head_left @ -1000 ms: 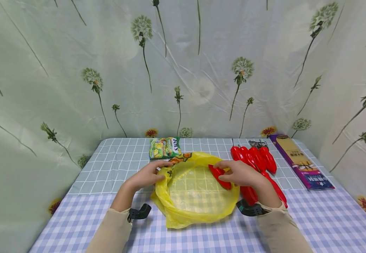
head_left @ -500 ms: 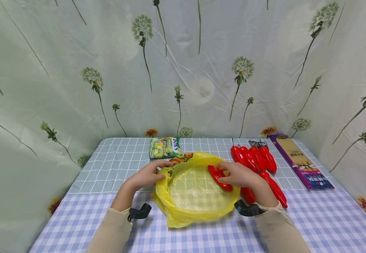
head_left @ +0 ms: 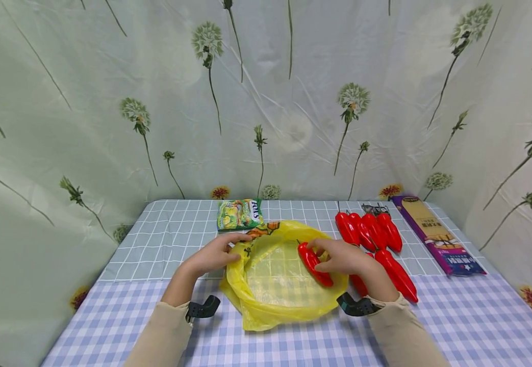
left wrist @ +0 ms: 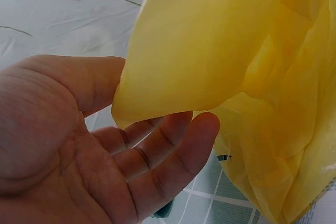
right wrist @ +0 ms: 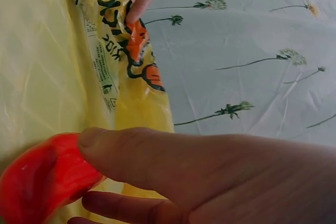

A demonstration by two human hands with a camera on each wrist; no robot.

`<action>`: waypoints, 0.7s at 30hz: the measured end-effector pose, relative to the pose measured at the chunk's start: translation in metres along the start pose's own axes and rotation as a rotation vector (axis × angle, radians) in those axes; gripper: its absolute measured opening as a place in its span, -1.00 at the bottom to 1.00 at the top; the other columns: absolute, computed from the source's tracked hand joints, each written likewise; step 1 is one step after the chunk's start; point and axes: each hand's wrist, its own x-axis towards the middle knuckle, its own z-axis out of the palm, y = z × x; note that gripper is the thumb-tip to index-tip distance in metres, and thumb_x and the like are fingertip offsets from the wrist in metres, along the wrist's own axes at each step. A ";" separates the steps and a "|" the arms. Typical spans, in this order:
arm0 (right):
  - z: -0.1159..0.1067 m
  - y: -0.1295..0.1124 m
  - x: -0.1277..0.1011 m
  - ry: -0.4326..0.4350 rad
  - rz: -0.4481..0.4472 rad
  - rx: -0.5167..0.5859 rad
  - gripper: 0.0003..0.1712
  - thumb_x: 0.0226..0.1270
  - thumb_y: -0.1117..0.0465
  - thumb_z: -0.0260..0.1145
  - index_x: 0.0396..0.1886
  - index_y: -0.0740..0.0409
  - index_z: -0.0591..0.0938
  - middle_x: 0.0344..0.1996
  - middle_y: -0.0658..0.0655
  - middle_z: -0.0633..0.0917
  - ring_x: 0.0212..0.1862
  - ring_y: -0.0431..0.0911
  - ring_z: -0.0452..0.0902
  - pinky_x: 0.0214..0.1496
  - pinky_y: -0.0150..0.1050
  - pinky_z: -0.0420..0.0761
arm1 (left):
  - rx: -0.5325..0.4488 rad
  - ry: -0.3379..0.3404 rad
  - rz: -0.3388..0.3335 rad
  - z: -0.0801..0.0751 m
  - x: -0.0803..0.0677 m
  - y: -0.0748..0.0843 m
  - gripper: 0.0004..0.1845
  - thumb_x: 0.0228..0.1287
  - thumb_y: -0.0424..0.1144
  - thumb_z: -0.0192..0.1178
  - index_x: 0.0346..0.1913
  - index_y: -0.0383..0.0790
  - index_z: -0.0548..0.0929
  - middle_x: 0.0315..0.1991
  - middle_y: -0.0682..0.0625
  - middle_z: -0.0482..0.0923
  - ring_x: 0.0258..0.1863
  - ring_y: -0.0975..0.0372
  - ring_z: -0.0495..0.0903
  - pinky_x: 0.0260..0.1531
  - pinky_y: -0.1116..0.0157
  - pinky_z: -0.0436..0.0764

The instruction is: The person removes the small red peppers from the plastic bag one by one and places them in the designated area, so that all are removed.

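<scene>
Since the earlier frames the right hand (head_left: 344, 257) has carried its red pepper (head_left: 313, 265) leftward, from the right rim of the yellow plastic bag (head_left: 266, 311) to a spot over the bag's open mouth; the left hand (head_left: 210, 257) has not shifted. From left to right: the left hand grips the bag's left rim, thumb (left wrist: 79, 80) on one side of the film and the fingers (left wrist: 173, 148) loosely curled on the other, the rim pinched between them. Just beyond those fingertips, farther from the person, lies a green snack packet (head_left: 240, 214) on the checked tablecloth (head_left: 109, 326). The bag sits between the two hands, mouth spread wide. The right hand holds the pepper, thumb (right wrist: 157, 153) across its top and fingers curled beneath; the pepper hangs inside the bag's right rim. Just to the right of that hand lie more red peppers (head_left: 376, 232) in a cluster, outside the bag. Well apart to their right lies a long purple box (head_left: 440, 237).
</scene>
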 end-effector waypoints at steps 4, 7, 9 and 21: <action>0.002 0.000 0.003 -0.014 -0.034 -0.016 -0.52 0.16 0.20 0.50 0.09 0.00 0.59 -0.14 0.06 0.66 -0.11 -0.05 0.57 -0.12 -0.15 0.70 | 0.000 0.000 -0.002 0.000 0.000 0.000 -0.49 0.31 -0.46 0.12 0.33 -0.18 0.51 0.25 -0.27 0.47 -0.28 0.15 0.54 -0.31 0.29 0.61; 0.004 -0.001 0.005 -0.017 -0.035 -0.023 -0.52 0.12 0.21 0.52 0.05 -0.03 0.59 -0.20 0.04 0.64 -0.18 -0.08 0.54 -0.14 -0.18 0.68 | -0.001 0.000 0.000 -0.001 0.000 0.000 -0.49 0.31 -0.45 0.12 0.33 -0.19 0.51 0.25 -0.27 0.47 -0.30 0.15 0.53 -0.32 0.28 0.61; 0.005 -0.002 0.006 -0.017 -0.044 -0.029 -0.53 0.11 0.22 0.53 0.03 -0.04 0.59 -0.22 0.03 0.62 -0.20 -0.09 0.52 -0.15 -0.19 0.67 | -0.004 0.000 0.001 -0.001 0.000 0.000 -0.49 0.31 -0.46 0.12 0.33 -0.19 0.51 0.24 -0.26 0.47 -0.30 0.15 0.52 -0.33 0.28 0.60; 0.012 -0.004 0.007 -0.031 -0.133 0.008 -0.53 0.14 0.35 0.47 0.05 0.06 0.56 -0.17 0.11 0.61 -0.22 -0.07 0.49 -0.26 -0.24 0.66 | 0.008 0.007 -0.016 0.000 0.001 -0.003 -0.49 0.32 -0.44 0.13 0.32 -0.13 0.53 0.24 -0.24 0.47 -0.32 0.14 0.49 -0.35 0.28 0.58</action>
